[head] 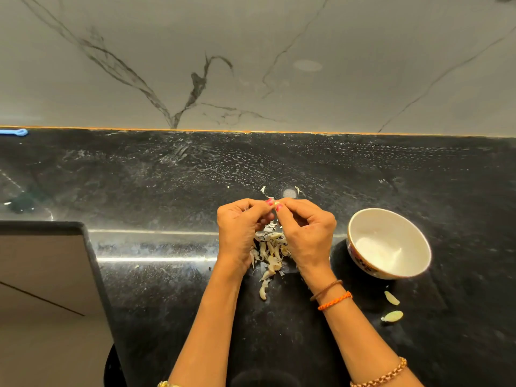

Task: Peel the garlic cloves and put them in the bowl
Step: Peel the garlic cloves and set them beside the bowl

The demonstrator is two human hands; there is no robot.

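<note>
Overhead, both hands, left hand [240, 227] and right hand [304, 230], pinch a barely visible garlic clove [276, 203] above the peel pile [269, 250]; slipping, it could drop among peels instead of the bowl [363, 266] nearby on the counter [167, 289].
</note>
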